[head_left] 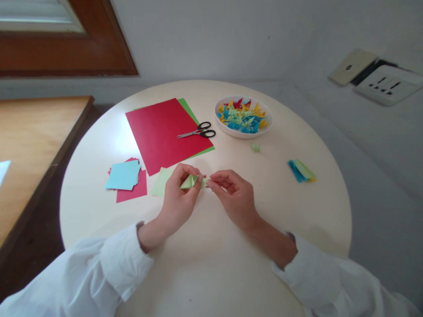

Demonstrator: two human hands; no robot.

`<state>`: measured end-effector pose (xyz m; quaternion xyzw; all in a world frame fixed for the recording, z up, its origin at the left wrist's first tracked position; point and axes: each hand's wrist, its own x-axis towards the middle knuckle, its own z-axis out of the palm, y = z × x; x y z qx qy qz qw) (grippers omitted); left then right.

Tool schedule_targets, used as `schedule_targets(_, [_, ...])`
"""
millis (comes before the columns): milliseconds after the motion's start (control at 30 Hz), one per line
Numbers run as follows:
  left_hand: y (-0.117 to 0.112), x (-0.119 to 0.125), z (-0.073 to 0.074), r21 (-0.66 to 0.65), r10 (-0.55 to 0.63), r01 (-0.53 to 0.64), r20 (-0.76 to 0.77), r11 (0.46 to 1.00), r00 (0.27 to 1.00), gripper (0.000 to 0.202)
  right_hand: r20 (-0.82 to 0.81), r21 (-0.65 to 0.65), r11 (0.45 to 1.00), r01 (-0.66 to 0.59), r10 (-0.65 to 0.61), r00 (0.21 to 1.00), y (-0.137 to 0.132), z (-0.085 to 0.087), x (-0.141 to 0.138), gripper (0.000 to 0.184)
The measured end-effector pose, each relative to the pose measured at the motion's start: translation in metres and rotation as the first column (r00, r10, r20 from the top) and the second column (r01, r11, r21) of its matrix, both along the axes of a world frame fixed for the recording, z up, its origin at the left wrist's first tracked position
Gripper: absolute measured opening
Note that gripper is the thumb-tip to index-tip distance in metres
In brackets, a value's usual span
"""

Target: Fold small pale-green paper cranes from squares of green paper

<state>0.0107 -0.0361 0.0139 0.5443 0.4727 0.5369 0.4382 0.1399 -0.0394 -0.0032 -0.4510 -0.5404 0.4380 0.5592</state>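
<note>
Pale-green folded paper: in the left hand, over the middle of the bench.
Left hand: curled, thumb and fingers pinching the paper.
Right hand: fingers bent, tips at the paper's right end; whether they grip it, I cannot tell.
Scissors: partly on the red sheet, toward the bench's far left edge.
White dish: colourful folded pieces inside, near the far edge.
Blue squares: stacked over pink ones, toward the left edge.

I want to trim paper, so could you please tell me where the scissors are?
In the head view, the scissors lie just left of centre, blades on the red sheet and handles reaching past its right edge toward the white bowl.
</note>
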Motion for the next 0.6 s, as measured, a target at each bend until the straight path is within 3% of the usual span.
schedule_targets(600, [0.0002, -0.0001, 0.0009, 0.018, 0.013, -0.013, -0.002, 1.0, 1.0, 0.014, -0.136, -0.103, 0.993, -0.05, 0.035, 0.99, 0.0002, 0.0035, -0.0014, 0.016])
